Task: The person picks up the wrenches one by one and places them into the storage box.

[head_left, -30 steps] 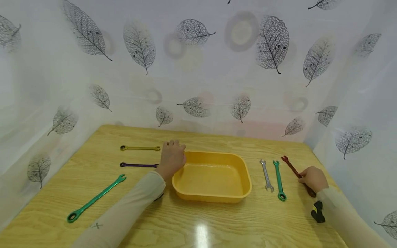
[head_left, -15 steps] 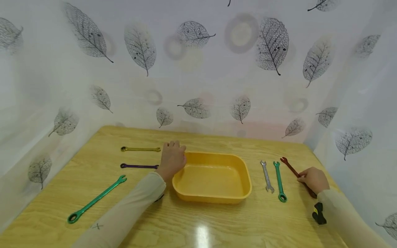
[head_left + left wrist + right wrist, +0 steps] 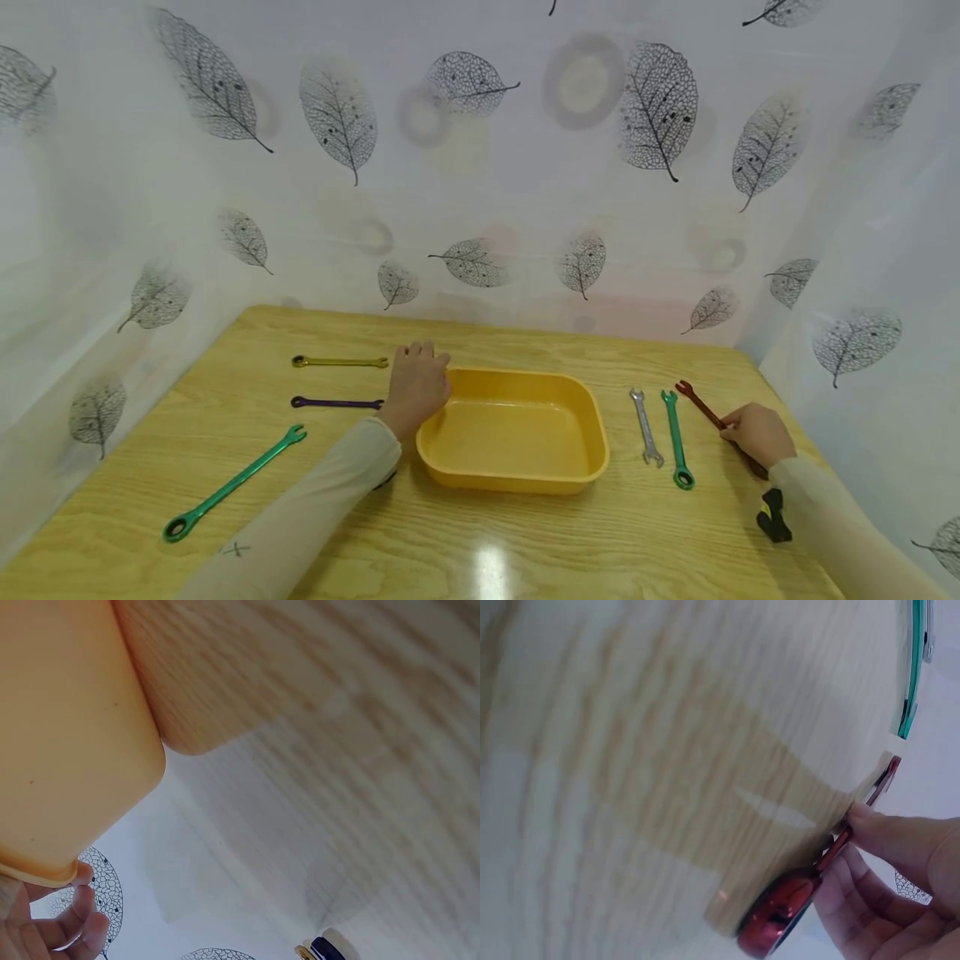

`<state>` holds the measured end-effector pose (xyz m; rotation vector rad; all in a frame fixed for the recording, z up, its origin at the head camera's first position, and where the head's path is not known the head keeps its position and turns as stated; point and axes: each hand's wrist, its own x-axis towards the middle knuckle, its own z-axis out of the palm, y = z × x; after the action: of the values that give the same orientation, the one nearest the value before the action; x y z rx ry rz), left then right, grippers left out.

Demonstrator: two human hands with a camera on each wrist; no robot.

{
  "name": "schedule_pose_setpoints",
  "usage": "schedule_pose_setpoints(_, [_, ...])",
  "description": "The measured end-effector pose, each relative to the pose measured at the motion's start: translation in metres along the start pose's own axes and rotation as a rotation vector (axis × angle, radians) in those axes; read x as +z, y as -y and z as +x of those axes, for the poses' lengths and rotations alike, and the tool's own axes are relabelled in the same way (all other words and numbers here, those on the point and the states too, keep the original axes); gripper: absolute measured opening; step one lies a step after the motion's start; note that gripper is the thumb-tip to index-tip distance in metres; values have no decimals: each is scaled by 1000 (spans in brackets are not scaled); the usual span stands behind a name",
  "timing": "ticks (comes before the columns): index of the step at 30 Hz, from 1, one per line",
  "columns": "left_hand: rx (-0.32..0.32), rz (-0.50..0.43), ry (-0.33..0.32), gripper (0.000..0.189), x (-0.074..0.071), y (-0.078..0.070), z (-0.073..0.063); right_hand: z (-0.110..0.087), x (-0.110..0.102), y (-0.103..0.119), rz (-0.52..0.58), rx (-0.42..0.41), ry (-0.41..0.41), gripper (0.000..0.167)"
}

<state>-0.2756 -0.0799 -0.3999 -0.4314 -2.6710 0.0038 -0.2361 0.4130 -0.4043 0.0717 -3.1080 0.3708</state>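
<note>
My left hand (image 3: 416,385) grips the rim of a yellow plastic tray (image 3: 517,482) at its back left corner. In the left wrist view its curled fingers (image 3: 82,934) show by the rim of the tray (image 3: 67,735). On the right, my right hand (image 3: 761,435) pinches the shaft of a red combination wrench (image 3: 703,406) between thumb and fingers. The right wrist view shows the ring end of the red wrench (image 3: 780,911) low over or on the table; I cannot tell which. Left of this hand lie a green wrench (image 3: 677,437) and a silver wrench (image 3: 644,427).
Left of the tray lie a yellow wrench (image 3: 340,362), a purple wrench (image 3: 337,403) and a longer green wrench (image 3: 234,483). The wooden table (image 3: 570,550) meets a leaf-printed curtain (image 3: 510,192) at its back and sides.
The open end of the red wrench has swung very slightly to the left in the right hand. The left hand and the tray stay in place.
</note>
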Motion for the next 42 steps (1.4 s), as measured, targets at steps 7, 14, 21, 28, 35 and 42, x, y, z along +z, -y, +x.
schedule_pose_setpoints(7, [2, 3, -7, 16, 1, 0, 0, 0, 2, -10, 14, -50, -23, 21])
schedule_pose_setpoints(14, [5, 2, -28, 17, 1, 0, 1, -3, 2, -12, 17, -72, -60, 20])
schedule_pose_setpoints(21, [3, -3, -26, 16, 1, 0, 0, -6, 1, -17, 33, -80, -52, 21])
schedule_pose_setpoints(28, [-2, -15, -14, 16, 2, 1, -1, -8, 0, -21, 56, -61, -52, 25])
schedule_pose_setpoints(35, [3, -17, -13, 16, 1, 1, -1, -13, -7, -21, 108, 10, -35, 30])
schedule_pose_setpoints(42, [6, -16, -14, 18, 1, 1, -1, -17, -11, -22, 131, 7, -53, 30])
